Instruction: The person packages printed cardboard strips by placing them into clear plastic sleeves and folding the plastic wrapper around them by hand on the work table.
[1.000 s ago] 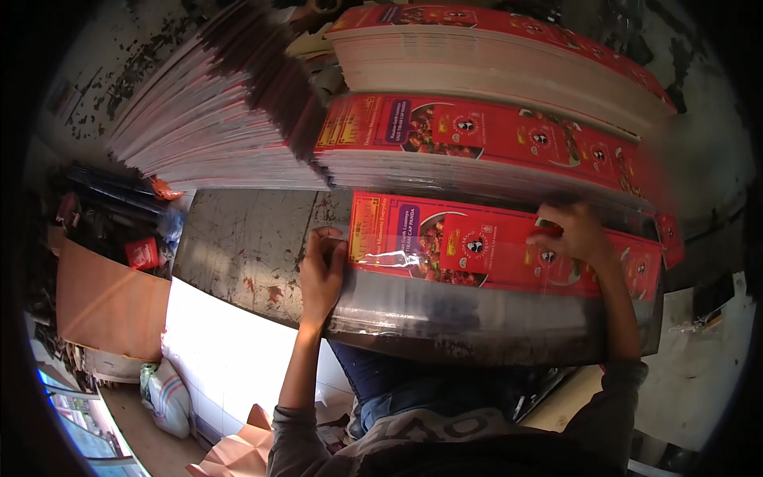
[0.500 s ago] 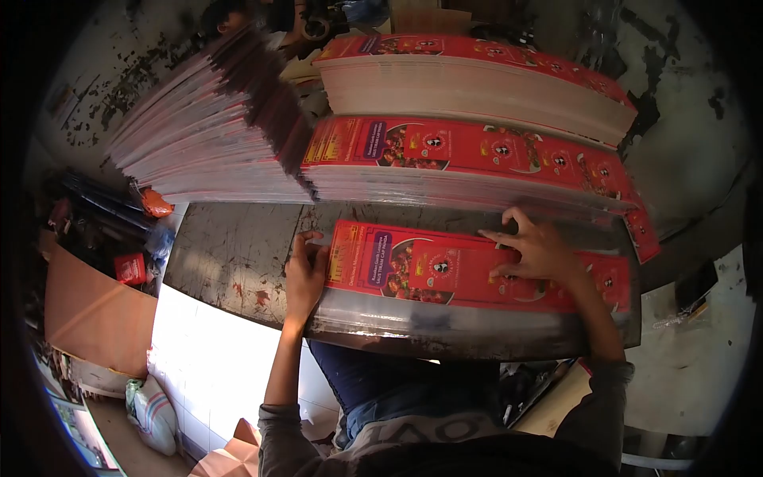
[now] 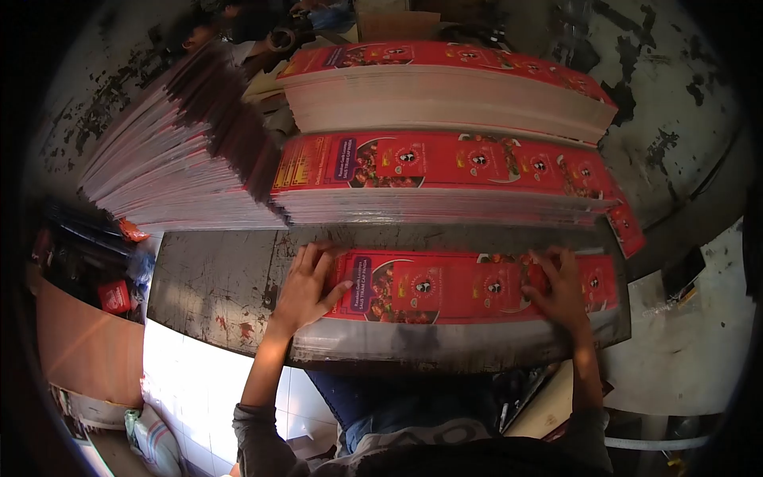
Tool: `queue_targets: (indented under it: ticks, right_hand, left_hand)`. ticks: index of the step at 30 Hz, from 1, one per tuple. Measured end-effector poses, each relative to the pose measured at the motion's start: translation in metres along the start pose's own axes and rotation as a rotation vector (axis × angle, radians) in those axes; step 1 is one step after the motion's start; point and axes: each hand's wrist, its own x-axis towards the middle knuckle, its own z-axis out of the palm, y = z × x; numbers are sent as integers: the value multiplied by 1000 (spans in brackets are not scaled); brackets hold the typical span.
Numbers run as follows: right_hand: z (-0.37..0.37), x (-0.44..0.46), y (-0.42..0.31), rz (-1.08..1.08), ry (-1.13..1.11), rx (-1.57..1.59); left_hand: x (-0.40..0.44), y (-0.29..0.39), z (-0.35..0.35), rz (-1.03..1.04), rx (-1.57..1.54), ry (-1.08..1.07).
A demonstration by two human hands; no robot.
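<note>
A low stack of long red printed sheets (image 3: 457, 288) lies near the front edge of the dark worn table (image 3: 207, 274). Across the sheets' left end rests my left hand (image 3: 306, 292), its fingers extended and its thumb spread over the print. My right hand (image 3: 559, 292) is on the top sheet toward the right end, fingers apart and slightly bent. Neither hand grips anything. Under the red top, the stack's pale front side shows. The covered left edge of the sheets is partly hidden by my left hand.
Behind lie two taller stacks of similar sheets, a middle stack (image 3: 437, 163) and a far stack (image 3: 445, 95). A slanted, fanned pile (image 3: 175, 159) leans at the left. A loose red strip (image 3: 625, 229) hangs at the right. Another person's arm (image 3: 258, 48) is at the back.
My left hand has moved from beside the sheets' left end onto it. My right hand has shifted right along the sheets, its fingers now pointing more away from me. The camera view has shifted slightly.
</note>
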Motion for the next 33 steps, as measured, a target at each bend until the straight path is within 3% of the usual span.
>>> queue_targets:
  ticks: [5, 12, 33]
  right_hand:
    - [6, 5, -2, 11, 115, 25]
    - [5, 8, -4, 109, 48, 58]
    - [3, 10, -8, 17, 106, 27]
  left_hand:
    - [-1, -1, -1, -21, 7, 8]
    - [2, -3, -2, -32, 63, -37]
    - [-1, -6, 3, 47, 118, 24]
